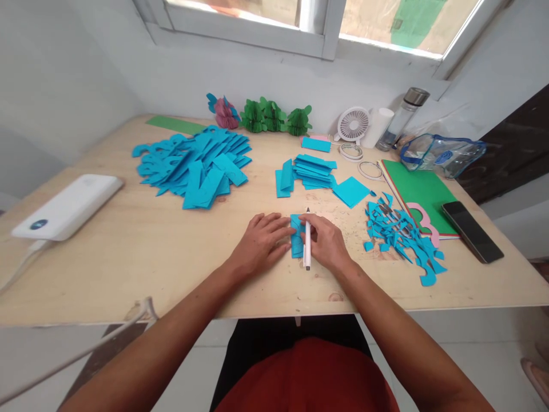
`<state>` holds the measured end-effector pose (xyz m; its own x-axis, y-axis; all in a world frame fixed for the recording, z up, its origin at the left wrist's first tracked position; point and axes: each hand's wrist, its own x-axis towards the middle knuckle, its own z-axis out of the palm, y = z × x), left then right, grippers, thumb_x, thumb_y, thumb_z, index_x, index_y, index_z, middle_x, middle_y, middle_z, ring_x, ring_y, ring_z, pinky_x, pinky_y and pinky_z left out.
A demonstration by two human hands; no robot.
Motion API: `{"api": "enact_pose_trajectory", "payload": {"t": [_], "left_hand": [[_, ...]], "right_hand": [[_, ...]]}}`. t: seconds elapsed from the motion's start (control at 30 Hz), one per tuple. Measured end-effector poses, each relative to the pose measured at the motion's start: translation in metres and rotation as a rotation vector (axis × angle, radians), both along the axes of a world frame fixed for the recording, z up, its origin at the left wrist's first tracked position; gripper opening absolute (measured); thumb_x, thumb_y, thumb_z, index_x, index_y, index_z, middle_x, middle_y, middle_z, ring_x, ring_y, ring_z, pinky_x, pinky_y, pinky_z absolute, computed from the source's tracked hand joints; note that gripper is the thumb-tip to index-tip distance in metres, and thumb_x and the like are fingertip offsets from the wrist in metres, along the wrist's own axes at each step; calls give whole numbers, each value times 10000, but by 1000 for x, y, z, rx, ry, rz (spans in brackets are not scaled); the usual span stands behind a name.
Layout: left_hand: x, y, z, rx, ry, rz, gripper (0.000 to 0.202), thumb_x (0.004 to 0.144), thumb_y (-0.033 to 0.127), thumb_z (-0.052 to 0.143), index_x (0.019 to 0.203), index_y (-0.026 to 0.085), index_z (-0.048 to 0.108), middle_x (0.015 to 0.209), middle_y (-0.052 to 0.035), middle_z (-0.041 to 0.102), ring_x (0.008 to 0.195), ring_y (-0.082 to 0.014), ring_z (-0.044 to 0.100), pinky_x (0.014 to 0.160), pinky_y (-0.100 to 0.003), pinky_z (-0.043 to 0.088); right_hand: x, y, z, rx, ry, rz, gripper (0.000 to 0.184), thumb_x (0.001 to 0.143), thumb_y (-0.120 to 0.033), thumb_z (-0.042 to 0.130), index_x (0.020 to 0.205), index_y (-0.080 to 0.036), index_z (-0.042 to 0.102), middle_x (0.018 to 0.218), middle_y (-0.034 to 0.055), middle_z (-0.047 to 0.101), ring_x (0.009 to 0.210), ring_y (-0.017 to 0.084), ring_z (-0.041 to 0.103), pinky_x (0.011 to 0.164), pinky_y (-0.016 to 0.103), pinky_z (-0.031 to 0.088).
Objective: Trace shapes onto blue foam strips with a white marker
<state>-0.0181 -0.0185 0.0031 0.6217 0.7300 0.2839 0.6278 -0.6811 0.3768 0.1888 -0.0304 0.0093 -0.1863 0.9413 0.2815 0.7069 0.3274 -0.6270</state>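
A small blue folded paper (295,245) with dark drawn lines lies on the table in front of me. My left hand (261,245) rests flat to its left, fingers stretched out, their tips at the paper's left edge. Curled over the right side of the paper is my right hand (326,241), which holds a white pen (307,254) with dark ends. The pen stands roughly lengthwise over the paper's right edge. Part of the paper is hidden by the pen and fingers. Beyond my hands sits a stack of folded blue papers (315,171).
Blue cut paper shapes (197,163) pile up at left, near a white power bank (71,206). Blue scraps (397,229), a phone (472,232) and green sheets (422,191) lie at right. Along the wall stand green paper figures (272,116), a fan (353,124) and a bottle (403,120).
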Motion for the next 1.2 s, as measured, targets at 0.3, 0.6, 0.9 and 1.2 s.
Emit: {"api": "enact_pose_trajectory", "payload": {"t": [0.3,0.6,0.9,1.2], "left_hand": [[1,0,1,-3,3,10,359,950,316,428,1220,237,651,1365,-88,614,1286,-292,497,1094,-532,338],[1,-1,0,-16,-20,18,386,944,337,436,1255,213,627,1361,-101,617,1302,-309,488,1105,-555,326],[2,-2,2,15,-30,10,358,954,322,433,1227,214,636,1330,-117,629,1270,-296,520,1086,-536,362],[3,-4,2,37,18,9,387,959,301,399,1261,171,605,1382,-127,597,1279,-315,501,1089,-561,358]], "right_hand": [[-1,1,-1,35,-31,17,383,812,-116,594,1158,-260,672,1130,73,715,888,215,665,869,386,540],[-1,1,-1,61,-44,22,375,819,-95,578,1151,-245,667,1075,75,721,863,210,657,851,372,535],[-1,1,-1,60,-41,37,374,819,-106,574,1152,-251,667,1090,75,719,880,222,654,853,385,531],[-1,0,-1,79,-50,36,389,817,-81,575,1151,-257,665,1081,67,724,879,218,654,845,376,539]]}}
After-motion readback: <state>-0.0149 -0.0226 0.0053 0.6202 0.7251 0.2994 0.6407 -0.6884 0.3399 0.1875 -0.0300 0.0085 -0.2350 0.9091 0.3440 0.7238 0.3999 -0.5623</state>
